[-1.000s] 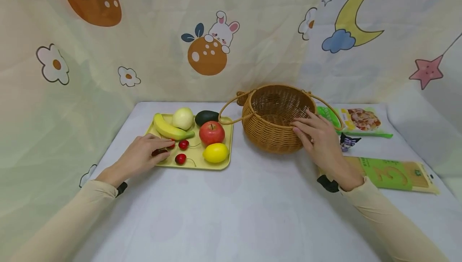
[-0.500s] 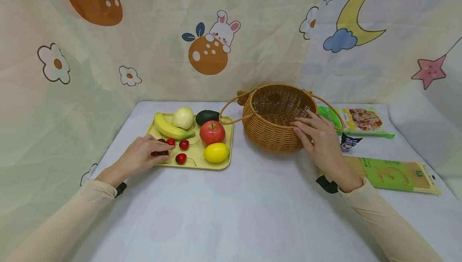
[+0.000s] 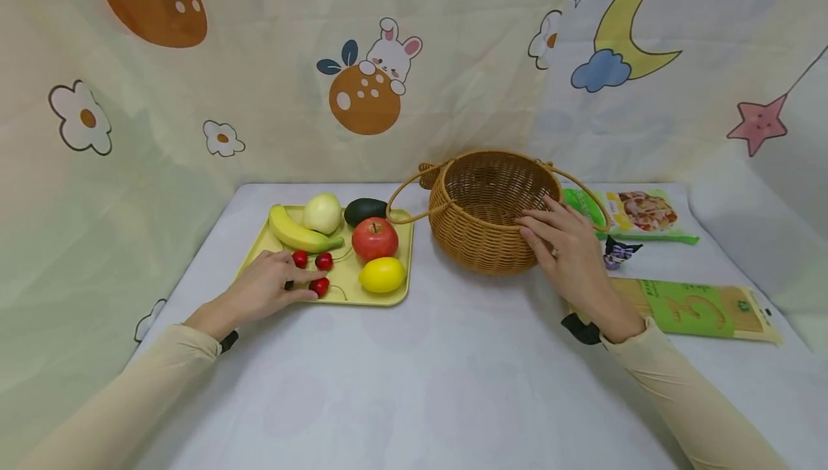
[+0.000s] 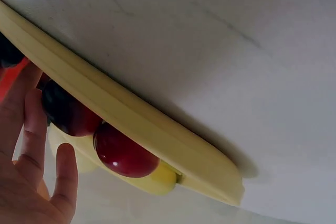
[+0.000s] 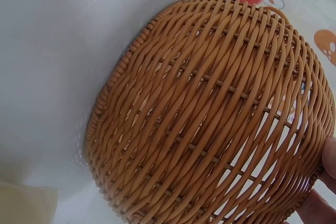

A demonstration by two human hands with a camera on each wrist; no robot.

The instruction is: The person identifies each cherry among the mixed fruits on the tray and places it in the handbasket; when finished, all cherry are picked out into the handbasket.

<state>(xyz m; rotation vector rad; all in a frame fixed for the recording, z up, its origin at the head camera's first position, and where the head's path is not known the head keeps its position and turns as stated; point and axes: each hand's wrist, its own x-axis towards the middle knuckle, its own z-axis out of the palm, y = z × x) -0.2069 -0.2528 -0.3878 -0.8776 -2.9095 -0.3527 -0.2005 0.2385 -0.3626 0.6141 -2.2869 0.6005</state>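
My left hand reaches over the front left of the yellow tray. Its thumb and index finger pinch a red cherry near the front rim. Two other cherries lie just behind, one a bright red cherry. The left wrist view shows dark red cherries beside the tray's rim, mostly covered by the hand in the head view. My right hand holds the wicker basket by its rim, fingers over the edge and thumb outside. The basket stands upright with its handles folded out.
The tray also bears a banana, a pale green round fruit, an avocado, an apple and a lemon. Right of the basket lie a food packet, a small dark figurine and a noodle pack.
My left hand has shifted right and slightly forward along the tray, from the dark cherries at the left to the front red cherry. My right hand keeps its hold on the basket.
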